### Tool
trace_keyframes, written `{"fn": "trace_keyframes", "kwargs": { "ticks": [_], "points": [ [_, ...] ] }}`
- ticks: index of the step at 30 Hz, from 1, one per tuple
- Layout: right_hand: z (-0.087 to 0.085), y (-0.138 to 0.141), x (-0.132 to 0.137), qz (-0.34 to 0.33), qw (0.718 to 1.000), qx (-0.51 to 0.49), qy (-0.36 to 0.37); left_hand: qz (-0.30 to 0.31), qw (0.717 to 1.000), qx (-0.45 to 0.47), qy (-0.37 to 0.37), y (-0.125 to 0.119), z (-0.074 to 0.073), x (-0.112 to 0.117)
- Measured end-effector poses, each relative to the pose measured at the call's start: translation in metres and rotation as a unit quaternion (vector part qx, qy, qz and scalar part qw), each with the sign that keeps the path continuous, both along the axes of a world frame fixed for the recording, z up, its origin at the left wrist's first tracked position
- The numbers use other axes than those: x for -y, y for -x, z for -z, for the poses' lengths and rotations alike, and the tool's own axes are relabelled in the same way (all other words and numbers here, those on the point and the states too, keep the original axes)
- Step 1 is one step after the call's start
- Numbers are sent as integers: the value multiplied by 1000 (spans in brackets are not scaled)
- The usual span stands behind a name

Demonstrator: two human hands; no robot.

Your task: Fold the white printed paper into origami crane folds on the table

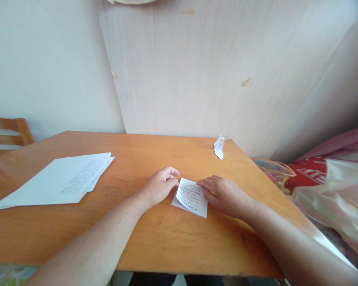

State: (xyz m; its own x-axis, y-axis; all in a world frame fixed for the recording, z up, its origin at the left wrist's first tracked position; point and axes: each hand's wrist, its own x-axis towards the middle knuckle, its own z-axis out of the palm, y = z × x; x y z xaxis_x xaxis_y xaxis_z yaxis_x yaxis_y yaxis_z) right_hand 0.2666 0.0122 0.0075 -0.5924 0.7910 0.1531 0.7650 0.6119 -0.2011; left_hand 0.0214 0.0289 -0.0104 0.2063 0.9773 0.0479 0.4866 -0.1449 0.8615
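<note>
A small folded square of printed paper (192, 197) lies on the wooden table in front of me. Its top layer lifts and curls a little at the lower left, over a plain white layer beneath. My right hand (222, 194) grips the paper's right side, fingers over the upper right corner and thumb at the edge. Beside the upper left corner is my left hand (162, 184), its thumb and index finger apart with a gap between them. Whether the left fingertips touch the paper I cannot tell.
A stack of white printed sheets (62, 178) lies on the left of the table (155, 242). A folded paper figure (218, 147) stands near the far right corner. Bags (310, 174) crowd the right edge, and a wooden chair (8, 131) is at the far left.
</note>
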Motion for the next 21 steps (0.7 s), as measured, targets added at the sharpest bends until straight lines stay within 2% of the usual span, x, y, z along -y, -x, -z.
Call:
{"fn": "trace_keyframes", "kwargs": {
  "ticks": [5, 10, 14, 18, 21],
  "points": [
    [-1, 2, 0, 2, 1000, -2, 12, 23, 999, 40, -3, -3, -7, 7],
    [-2, 4, 1, 21, 999, -21, 20, 104, 993, 52, -22, -4, 6, 3],
    [-10, 4, 6, 26, 997, -73, 29, 81, 996, 34, -33, -5, 13, 0],
    [-17, 8, 15, -20, 990, -125, 59, 66, 995, -1, -69, -7, 9, 1],
    [-15, 11, 19, -14, 988, -144, 62, 63, 995, 7, -83, -8, 7, 1]
  ]
}}
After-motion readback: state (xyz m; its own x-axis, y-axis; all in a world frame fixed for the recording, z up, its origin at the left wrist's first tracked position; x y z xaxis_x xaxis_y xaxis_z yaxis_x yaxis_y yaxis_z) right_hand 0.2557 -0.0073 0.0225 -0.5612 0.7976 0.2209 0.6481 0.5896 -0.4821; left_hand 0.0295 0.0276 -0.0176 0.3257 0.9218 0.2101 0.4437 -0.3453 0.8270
